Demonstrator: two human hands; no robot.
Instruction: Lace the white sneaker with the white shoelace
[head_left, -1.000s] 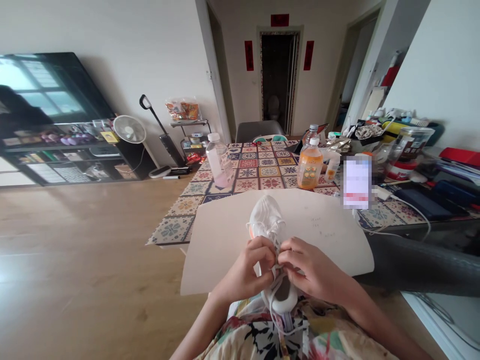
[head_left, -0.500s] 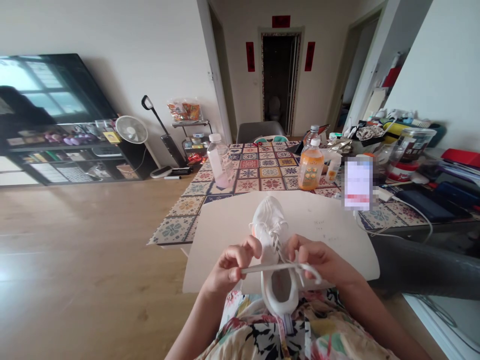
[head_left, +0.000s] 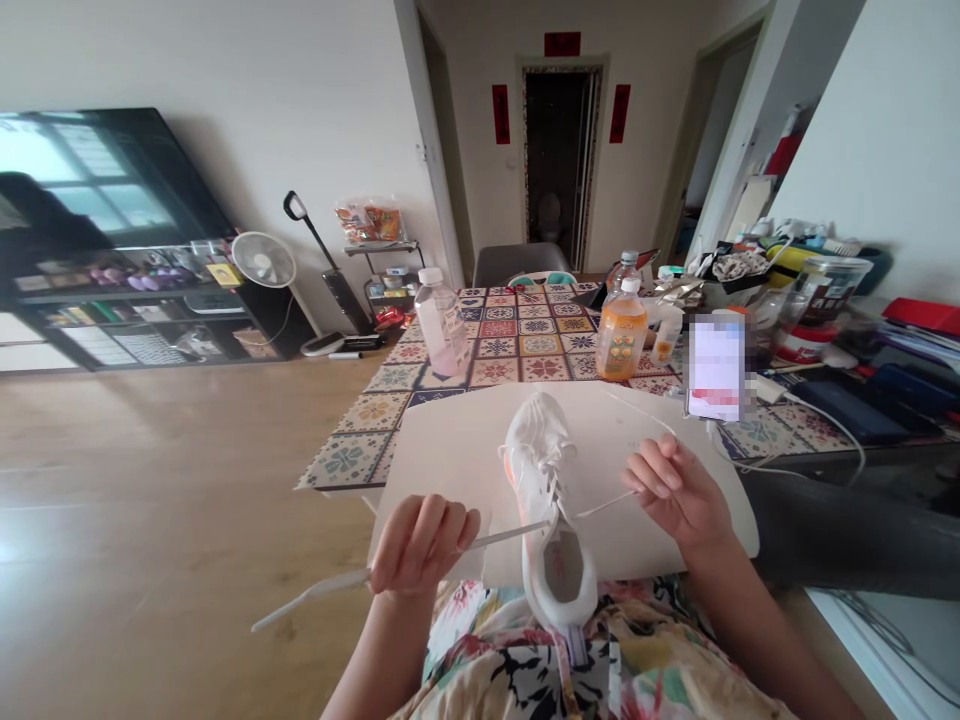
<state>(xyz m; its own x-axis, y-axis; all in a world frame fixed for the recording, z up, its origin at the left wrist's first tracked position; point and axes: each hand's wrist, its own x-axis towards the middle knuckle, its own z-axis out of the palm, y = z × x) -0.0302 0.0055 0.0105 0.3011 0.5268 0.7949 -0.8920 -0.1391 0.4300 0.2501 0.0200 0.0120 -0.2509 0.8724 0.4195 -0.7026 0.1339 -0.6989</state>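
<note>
A white sneaker (head_left: 534, 440) lies with its toe pointing away from me and its heel at my lap. My left hand (head_left: 424, 542) is closed around one end of the shoelace (head_left: 501, 539), which runs taut from the sneaker's collar; its loose tip sticks out to the left past my fist. To the right of the sneaker, my right hand (head_left: 675, 490) pinches the other end of the lace, stretched from the eyelets, with a thin tail trailing up and back. Both hands are apart from the shoe itself.
Under the sneaker is a large white sheet (head_left: 442, 450) at the edge of the patterned table (head_left: 360, 415). Beyond it stand a clear bottle (head_left: 442, 325) and an orange-filled bottle (head_left: 622, 335). A lit phone (head_left: 715, 370) with a white cable stands at the right.
My hands have moved apart, left hand to the left and right hand to the right. The lace that lay across the shoe opening now stretches out to both sides. The sneaker has stayed put.
</note>
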